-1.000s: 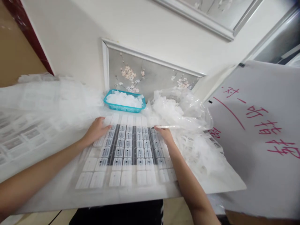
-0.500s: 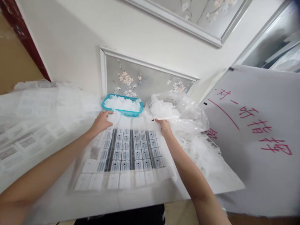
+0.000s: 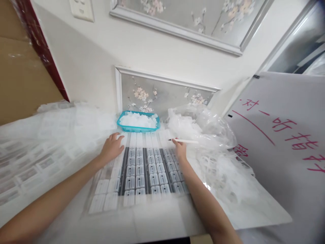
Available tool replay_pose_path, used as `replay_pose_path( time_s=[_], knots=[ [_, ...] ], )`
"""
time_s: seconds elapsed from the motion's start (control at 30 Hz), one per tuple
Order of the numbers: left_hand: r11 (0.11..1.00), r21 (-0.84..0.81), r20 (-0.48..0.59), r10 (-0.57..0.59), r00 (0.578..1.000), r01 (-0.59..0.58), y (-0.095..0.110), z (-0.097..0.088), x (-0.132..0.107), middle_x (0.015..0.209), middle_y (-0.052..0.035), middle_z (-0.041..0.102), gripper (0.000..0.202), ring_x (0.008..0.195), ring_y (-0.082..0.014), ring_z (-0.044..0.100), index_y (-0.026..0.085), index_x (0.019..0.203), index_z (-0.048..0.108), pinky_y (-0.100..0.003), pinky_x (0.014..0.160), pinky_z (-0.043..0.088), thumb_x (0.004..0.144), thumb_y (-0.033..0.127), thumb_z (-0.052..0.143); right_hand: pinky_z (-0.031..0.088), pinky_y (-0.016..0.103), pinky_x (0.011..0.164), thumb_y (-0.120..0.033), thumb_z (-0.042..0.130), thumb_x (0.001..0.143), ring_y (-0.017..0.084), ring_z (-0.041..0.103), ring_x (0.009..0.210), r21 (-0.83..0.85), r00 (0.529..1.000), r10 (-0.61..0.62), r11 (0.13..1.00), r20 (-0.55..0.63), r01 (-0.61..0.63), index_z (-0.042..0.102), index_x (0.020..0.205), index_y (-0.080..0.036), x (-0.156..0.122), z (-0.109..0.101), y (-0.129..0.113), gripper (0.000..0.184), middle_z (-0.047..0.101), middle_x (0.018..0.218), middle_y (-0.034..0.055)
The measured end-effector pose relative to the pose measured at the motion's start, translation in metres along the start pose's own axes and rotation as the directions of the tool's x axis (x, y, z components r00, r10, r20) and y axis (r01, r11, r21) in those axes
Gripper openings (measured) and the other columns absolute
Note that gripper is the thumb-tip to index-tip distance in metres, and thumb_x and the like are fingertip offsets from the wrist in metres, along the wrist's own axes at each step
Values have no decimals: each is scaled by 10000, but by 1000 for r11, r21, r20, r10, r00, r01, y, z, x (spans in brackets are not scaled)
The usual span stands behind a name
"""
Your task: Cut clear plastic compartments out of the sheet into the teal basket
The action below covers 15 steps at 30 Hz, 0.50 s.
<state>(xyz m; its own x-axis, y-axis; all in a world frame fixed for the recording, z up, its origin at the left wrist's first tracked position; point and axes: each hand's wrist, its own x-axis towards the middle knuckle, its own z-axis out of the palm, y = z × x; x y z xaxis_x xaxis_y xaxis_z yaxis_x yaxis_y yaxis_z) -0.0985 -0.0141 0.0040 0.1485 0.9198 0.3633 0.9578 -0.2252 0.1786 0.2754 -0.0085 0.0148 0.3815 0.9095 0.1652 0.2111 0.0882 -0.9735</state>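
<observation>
A flat sheet-like layout of small translucent rectangular cases lies on the table in rows, crossed by dark strips. At its upper left corner, my left hand rests with thumb and fingers apart, touching or just above the pale pieces there. My right hand is at the upper right of the rows, its fingers closed on a slim white pen-like tool with a dark pointed tip. The tip points left over a row of white pieces along the back. My right forearm covers part of the right-hand cases.
Behind the rows stands a turquoise basket full of white translucent pieces. An open clear plastic bag of similar pieces sits to its right, with loose clear frames below. Stacked translucent sheets cover the left. A whiteboard bounds the right.
The camera view has shifted, so the scene sits lower and more to the right. The white tool shows more fully in my right hand. More cases along the front show dark dots.
</observation>
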Motion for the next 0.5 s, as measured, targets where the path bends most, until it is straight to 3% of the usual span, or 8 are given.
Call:
replay_pose_path(
  time_s=[0.17, 0.5],
  knots=[
    [975, -126, 80, 194, 978, -183, 19, 27, -7, 1358, -103, 583, 456, 1391, -291, 391, 193, 1345, 559, -459, 1163, 295, 926, 255, 390, 418, 303, 634, -494, 707, 626, 208, 575, 667, 34, 999, 29, 999, -46, -27, 683, 591, -164, -5, -10, 11, 333, 614, 547, 13],
    [982, -65, 109, 186, 977, -180, 15, 25, -6, 1271, -103, 655, 463, 1392, -283, 403, 164, 1335, 593, -449, 1119, 372, 965, 302, 353, 376, 292, 644, -456, 698, 612, 190, 550, 659, 69, 999, 22, 997, -45, -19, 691, 593, -137, -10, -9, 10, 319, 573, 499, -5]
  ],
)
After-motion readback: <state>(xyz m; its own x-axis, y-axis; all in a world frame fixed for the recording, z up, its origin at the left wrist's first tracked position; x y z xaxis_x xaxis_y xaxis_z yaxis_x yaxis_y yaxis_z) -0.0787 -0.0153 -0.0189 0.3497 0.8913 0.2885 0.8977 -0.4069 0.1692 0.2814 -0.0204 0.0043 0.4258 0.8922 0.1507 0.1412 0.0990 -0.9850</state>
